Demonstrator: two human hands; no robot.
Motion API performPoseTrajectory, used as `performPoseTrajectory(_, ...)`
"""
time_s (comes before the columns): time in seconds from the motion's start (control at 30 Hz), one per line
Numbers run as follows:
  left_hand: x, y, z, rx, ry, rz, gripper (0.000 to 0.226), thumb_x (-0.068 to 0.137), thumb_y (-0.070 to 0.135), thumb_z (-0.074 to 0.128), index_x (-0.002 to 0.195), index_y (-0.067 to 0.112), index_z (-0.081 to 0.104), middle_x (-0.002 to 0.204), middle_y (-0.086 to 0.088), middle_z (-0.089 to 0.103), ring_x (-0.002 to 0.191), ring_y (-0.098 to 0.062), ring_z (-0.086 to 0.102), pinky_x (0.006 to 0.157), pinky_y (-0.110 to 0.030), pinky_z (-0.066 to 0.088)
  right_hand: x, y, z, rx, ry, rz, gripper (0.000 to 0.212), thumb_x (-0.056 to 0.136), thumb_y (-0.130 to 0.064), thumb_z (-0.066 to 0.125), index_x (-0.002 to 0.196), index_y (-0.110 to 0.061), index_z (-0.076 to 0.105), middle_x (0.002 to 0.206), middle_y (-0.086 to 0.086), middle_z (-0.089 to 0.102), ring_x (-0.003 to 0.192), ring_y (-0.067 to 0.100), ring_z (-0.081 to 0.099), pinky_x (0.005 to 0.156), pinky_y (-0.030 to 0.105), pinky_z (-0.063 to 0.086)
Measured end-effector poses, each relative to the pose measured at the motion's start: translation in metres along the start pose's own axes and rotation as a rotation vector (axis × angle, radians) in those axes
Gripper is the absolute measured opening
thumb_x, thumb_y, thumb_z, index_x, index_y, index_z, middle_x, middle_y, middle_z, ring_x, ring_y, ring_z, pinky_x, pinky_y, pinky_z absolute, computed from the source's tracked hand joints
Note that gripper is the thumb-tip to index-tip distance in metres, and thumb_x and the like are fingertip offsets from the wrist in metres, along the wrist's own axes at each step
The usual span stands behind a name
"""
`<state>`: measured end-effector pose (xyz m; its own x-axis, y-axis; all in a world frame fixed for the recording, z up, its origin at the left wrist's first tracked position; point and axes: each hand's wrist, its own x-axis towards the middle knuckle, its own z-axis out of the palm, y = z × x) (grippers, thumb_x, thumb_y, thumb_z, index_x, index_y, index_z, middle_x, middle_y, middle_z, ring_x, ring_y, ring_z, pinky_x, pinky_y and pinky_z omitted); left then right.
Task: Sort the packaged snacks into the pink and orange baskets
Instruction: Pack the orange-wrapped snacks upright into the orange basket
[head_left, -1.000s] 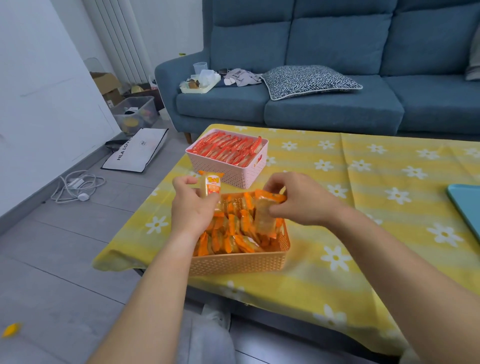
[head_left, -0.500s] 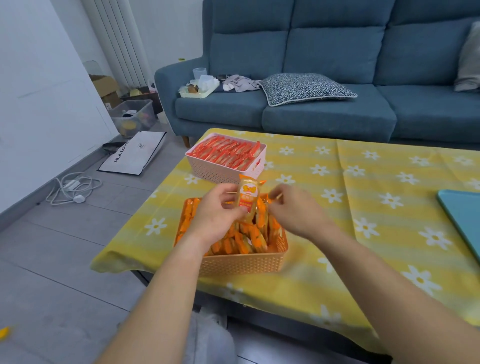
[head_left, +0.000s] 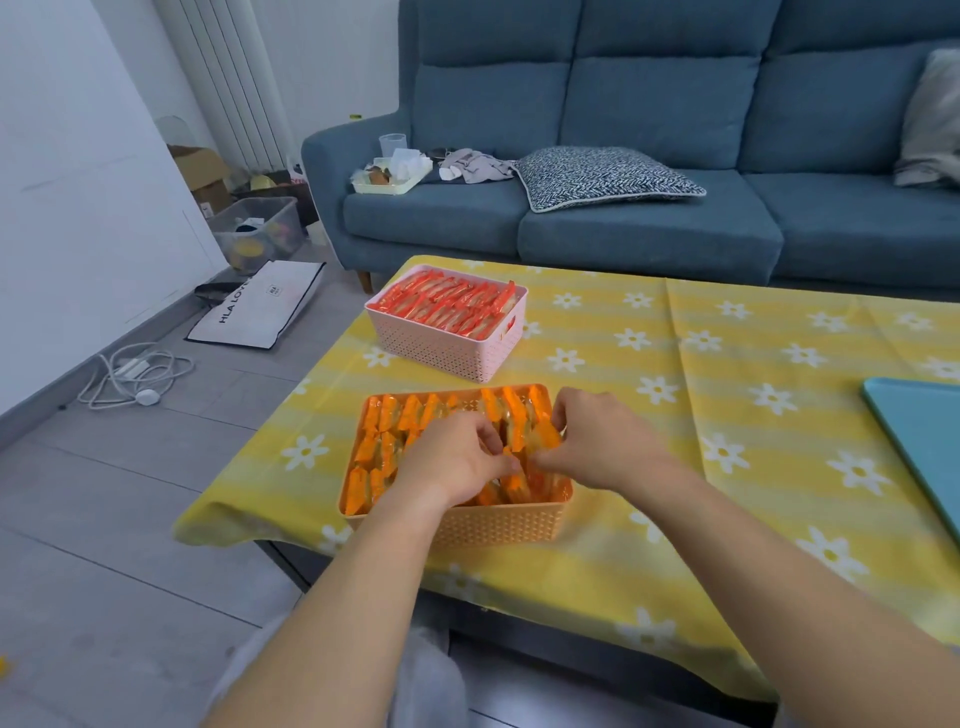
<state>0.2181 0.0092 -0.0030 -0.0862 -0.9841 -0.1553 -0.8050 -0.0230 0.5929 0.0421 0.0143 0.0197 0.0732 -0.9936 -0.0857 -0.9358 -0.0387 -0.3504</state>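
- A white cable (head_left: 136, 378) lies coiled on the grey floor, far left of the orange basket (head_left: 467, 526) and a little beyond it.
- A white bag (head_left: 260, 307) with black lettering lies flat on the floor, left of the orange basket and farther back. A clear storage bin (head_left: 258, 233) stands behind it.
- The pink basket (head_left: 448, 349) sits on the yellow flowered tablecloth (head_left: 727, 415) just beyond the orange basket, apart from it. It is packed with red packets (head_left: 453, 301) in tight rows.
- The orange basket stands near the table's left front corner. Orange packets (head_left: 385, 431) fill it, standing on edge in rows.
- The left hand (head_left: 453, 458) reaches over the orange basket's near wall into its middle. Its fingers are curled and the thumb and forefinger pinch the top of one of the orange packets.
- The right hand (head_left: 609, 441) comes in over the orange basket's right end. Its fingers are bent down over the upright packets there, the thumb on the near side, so a packet is grasped between them (how many it holds cannot be told). The two thumbs nearly meet.
- A blue sofa (head_left: 649, 234) runs along the back, well beyond the orange basket. On its seat lie a patterned cushion (head_left: 602, 175) and, to the left, a pale tray (head_left: 390, 179) of small items.
- A light blue tray (head_left: 925, 441) lies on the cloth far right of the orange basket, cut off by the edge of view.
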Motion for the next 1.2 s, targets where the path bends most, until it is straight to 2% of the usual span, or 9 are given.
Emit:
performPoseTrajectory(0.13, 0.0, 0.003, 0.007, 0.093, -0.002, -0.011, 0.025, 0.075, 0.04, 0.083, 0.09, 0.032, 0.064, 0.091, 0.008, 0.067, 0.085, -0.017, 0.064, 0.076, -0.04, 0.056, -0.007, 0.003, 0.024, -0.197, 0.0, -0.04, 0.048, 0.072, -0.063, 0.065, 0.099, -0.026, 0.05, 0.106, -0.001, 0.061, 0.099, 0.026, 0.064, 0.075, 0.036, 0.052)
performPoseTrajectory(0.33, 0.003, 0.002, 0.002, 0.062, -0.036, -0.049, 0.032, 0.075, 0.033, 0.084, 0.097, 0.032, 0.062, 0.096, 0.004, 0.066, 0.084, -0.02, 0.066, 0.079, -0.045, 0.058, -0.01, 0.005, -0.004, -0.002, 0.029, -0.042, 0.028, 0.073, -0.044, 0.067, 0.094, -0.03, 0.057, 0.098, -0.008, 0.065, 0.091, 0.021, 0.062, 0.067, 0.032, 0.048)
performPoseTrajectory(0.5, 0.004, 0.002, 0.002, -0.01, -0.051, -0.075, 0.032, 0.069, 0.024, 0.087, 0.09, 0.03, 0.063, 0.093, 0.001, 0.069, 0.079, -0.019, 0.068, 0.075, -0.041, 0.059, -0.012, -0.009, -0.039, 0.082, 0.076, -0.283, 0.033, 0.073, -0.022, 0.065, 0.104, -0.034, 0.07, 0.098, -0.014, 0.062, 0.088, 0.012, 0.056, 0.07, 0.028, 0.046)
performPoseTrajectory(0.63, 0.004, 0.004, 0.002, -0.077, -0.027, -0.081, 0.028, 0.068, 0.026, 0.087, 0.086, 0.027, 0.066, 0.086, 0.002, 0.068, 0.078, -0.02, 0.067, 0.069, -0.038, 0.056, 0.003, -0.003, -0.027, 0.117, -0.125, -0.42, 0.04, 0.075, -0.003, 0.059, 0.094, -0.037, 0.071, 0.106, -0.004, 0.054, 0.087, 0.007, 0.051, 0.076, 0.025, 0.045)
performPoseTrajectory(0.77, 0.003, 0.006, 0.001, -0.094, 0.005, -0.085, 0.021, 0.07, 0.027, 0.085, 0.082, 0.025, 0.068, 0.084, 0.004, 0.066, 0.08, -0.019, 0.064, 0.075, -0.04, 0.058, 0.007, 0.002, -0.024, 0.204, -0.047, -0.45, 0.048, 0.074, 0.006, 0.054, 0.085, -0.038, 0.069, 0.105, -0.002, 0.057, 0.092, 0.011, 0.056, 0.077, 0.03, 0.051)
performPoseTrajectory(0.87, 0.005, 0.006, -0.003, -0.092, 0.045, -0.099, 0.019, 0.071, 0.029, 0.084, 0.083, 0.024, 0.069, 0.085, 0.007, 0.066, 0.083, -0.017, 0.065, 0.082, -0.043, 0.057, 0.008, 0.006, -0.023, 0.163, 0.002, -0.447, 0.046, 0.074, 0.007, 0.053, 0.084, -0.035, 0.07, 0.103, -0.003, 0.056, 0.093, 0.016, 0.057, 0.077, 0.034, 0.052)
performPoseTrajectory(1.03, 0.001, 0.011, 0.006, -0.026, 0.013, -0.081, 0.019, 0.07, 0.029, 0.082, 0.079, 0.029, 0.066, 0.088, 0.009, 0.066, 0.086, -0.017, 0.065, 0.08, -0.041, 0.058, 0.001, 0.015, 0.013, -0.02, -0.146, -0.456, 0.038, 0.078, 0.001, 0.055, 0.088, -0.03, 0.075, 0.11, -0.002, 0.051, 0.103, 0.021, 0.053, 0.086, 0.034, 0.046)
performPoseTrajectory(1.13, 0.002, 0.012, 0.012, 0.069, -0.022, -0.046, 0.014, 0.078, 0.028, 0.081, 0.07, 0.028, 0.07, 0.08, 0.009, 0.069, 0.081, -0.018, 0.067, 0.076, -0.039, 0.058, -0.005, 0.016, 0.018, -0.229, -0.076, -0.501, 0.032, 0.087, -0.018, 0.053, 0.097, -0.038, 0.075, 0.12, -0.008, 0.049, 0.113, 0.02, 0.042, 0.095, 0.036, 0.041)
performPoseTrajectory(1.2, 0.004, 0.009, 0.01, 0.084, -0.057, -0.016, 0.014, 0.082, 0.031, 0.078, 0.069, 0.03, 0.073, 0.077, 0.01, 0.072, 0.079, -0.017, 0.068, 0.076, -0.04, 0.058, -0.009, 0.012, 0.014, -0.188, 0.018, -0.476, 0.035, 0.087, -0.022, 0.045, 0.1, -0.037, 0.074, 0.12, -0.01, 0.054, 0.112, 0.02, 0.045, 0.092, 0.034, 0.04)
